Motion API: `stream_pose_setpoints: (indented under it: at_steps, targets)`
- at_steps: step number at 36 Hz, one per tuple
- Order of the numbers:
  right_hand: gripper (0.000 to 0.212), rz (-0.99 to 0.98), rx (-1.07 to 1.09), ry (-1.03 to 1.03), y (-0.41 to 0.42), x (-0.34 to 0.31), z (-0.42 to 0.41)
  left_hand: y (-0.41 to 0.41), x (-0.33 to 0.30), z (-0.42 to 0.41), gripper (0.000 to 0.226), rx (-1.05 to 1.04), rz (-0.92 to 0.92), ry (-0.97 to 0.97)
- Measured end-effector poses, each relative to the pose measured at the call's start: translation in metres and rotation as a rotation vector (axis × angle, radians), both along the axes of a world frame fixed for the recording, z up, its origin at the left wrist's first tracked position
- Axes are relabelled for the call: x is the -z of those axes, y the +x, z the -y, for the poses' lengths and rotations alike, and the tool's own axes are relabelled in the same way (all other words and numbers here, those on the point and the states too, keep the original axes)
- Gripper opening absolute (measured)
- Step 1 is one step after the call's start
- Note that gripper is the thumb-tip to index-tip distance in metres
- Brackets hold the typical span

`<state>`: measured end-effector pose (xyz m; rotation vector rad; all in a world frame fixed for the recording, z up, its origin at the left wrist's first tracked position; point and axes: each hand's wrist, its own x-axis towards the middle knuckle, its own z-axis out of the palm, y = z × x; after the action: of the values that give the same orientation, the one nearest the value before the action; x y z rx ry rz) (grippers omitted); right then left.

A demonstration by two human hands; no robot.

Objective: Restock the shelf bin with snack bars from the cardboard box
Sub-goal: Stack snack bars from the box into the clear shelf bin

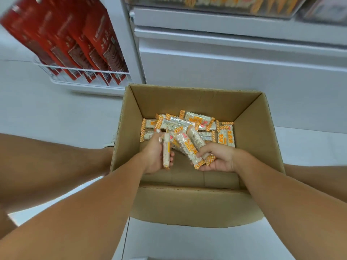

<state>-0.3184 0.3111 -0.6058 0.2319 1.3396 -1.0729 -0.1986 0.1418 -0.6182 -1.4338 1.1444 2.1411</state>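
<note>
From your head camera, both your hands are down inside the open cardboard box (195,205): your left hand (155,156) has its fingers curled round one upright snack bar (166,152), and your right hand (218,158) cups a small bundle of bars (189,145) (thumb across the top, fingers beneath). Beyond your fingertips the loose snack bars (189,121) lie heaped against the far wall of the box, and further up past them sits the blurred shelf bin (216,4), with red packets (75,40) in a wire rack (84,79) off to the left of your left hand.
</note>
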Motion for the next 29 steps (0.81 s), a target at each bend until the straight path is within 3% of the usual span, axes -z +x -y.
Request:
stream_pose_setpoints:
  at_steps: [5,10,14,17,19,21,23,25,29]
  targets:
    - [0.029,-0.109,0.146,-0.219,-0.009,-0.058,0.015,-0.025,-0.061,-0.006,0.041,-0.032,-0.241,0.007]
    - [0.03,-0.316,0.149,-0.32,-0.034,-0.147,0.017,-0.05,-0.148,-0.001,0.034,0.057,-0.471,-0.207]
    - [0.024,-0.446,-0.002,-0.357,-0.042,-0.219,0.023,-0.067,-0.211,-0.002,0.054,0.131,-0.59,-0.258]
    - [0.02,-0.605,-0.148,-0.345,-0.043,-0.271,0.025,-0.077,-0.255,-0.003,0.068,0.223,-0.57,-0.473]
    - [0.023,-0.659,-0.16,-0.363,-0.044,-0.295,0.025,-0.082,-0.273,0.001,0.065,0.222,-0.574,-0.617]
    - [0.024,-0.631,-0.101,-0.422,-0.045,-0.311,0.023,-0.086,-0.291,0.007,0.087,0.204,-0.587,-0.672]
    - [0.022,-0.559,0.02,-0.497,-0.048,-0.324,0.022,-0.09,-0.306,0.013,0.116,0.169,-0.629,-0.636]
    - [0.026,-0.494,0.116,-0.575,-0.054,-0.334,0.025,-0.097,-0.319,0.018,0.127,0.101,-0.669,-0.485]
    - [0.046,-0.689,0.06,-0.58,-0.075,-0.353,0.033,-0.112,-0.349,0.018,0.104,0.021,-0.79,-0.104]
